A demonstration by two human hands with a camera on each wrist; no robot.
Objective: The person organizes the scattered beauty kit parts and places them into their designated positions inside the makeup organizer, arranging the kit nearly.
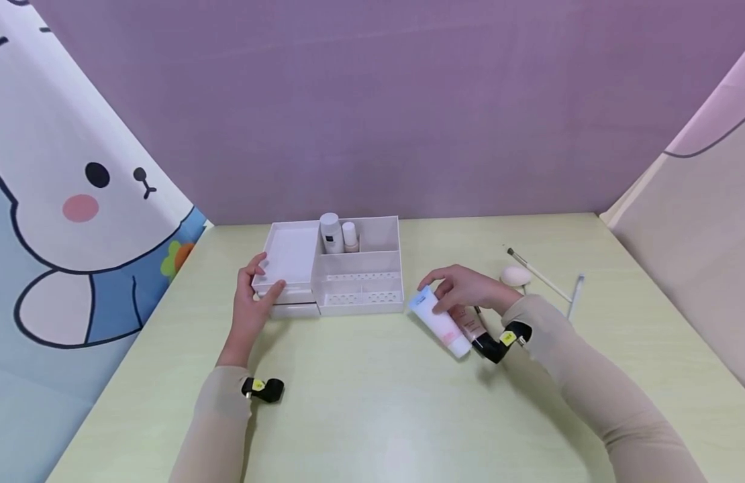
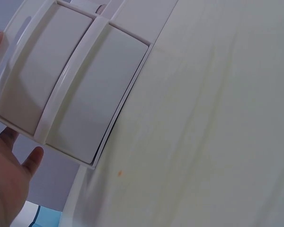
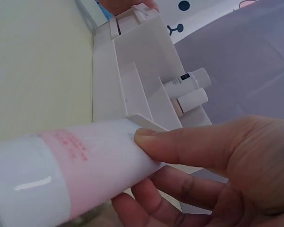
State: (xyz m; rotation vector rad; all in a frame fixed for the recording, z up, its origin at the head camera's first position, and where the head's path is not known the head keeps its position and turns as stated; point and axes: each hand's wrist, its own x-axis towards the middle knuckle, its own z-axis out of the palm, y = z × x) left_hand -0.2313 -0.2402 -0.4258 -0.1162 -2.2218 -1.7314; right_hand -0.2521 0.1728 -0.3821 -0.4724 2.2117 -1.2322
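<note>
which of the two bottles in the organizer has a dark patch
The wider bottle, left in the head view; the narrower one beside it shows none.

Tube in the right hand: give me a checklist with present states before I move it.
1. Right hand pinching tube: ok, thumb and fingers are on it.
2. Left hand on organizer: ok, touching its left end.
3. Large bottle and small bottle upright in the back compartment: ok.
4. Tube over organizer: not ok, it is off to the right.
5. Brown tube clear of right hand: cannot tell, they overlap in the head view.
</note>
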